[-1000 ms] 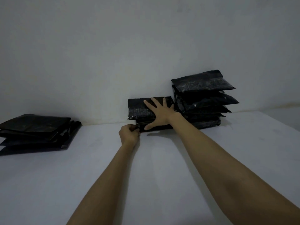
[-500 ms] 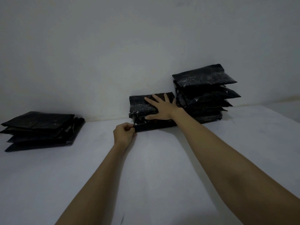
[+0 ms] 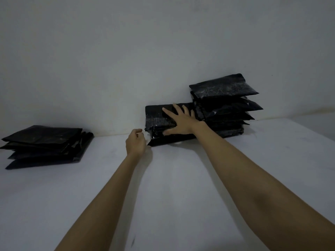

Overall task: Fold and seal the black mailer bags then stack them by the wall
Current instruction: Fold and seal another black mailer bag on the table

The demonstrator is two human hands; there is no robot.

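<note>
now the right hand presses flat, fingers spread, on the short bag stack; left hand loosely curled, empty.

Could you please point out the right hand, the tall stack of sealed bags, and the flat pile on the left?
right hand (image 3: 181, 122), head view, back of hand.
tall stack (image 3: 224, 87), head view, top bag.
flat pile (image 3: 45, 134), head view, top bag.

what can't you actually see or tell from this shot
- Head view: what the left hand holds, if anything; its curled fingers cover a pale bit beside the short stack.
- How many bags are under the right hand; black on black in dim light.
- Whether the flaps are sealed on the tall stack; too dark.
- The near edge of the flat pile merges with its shadow.
- Both elbows: cut off by the bottom edge.
</note>
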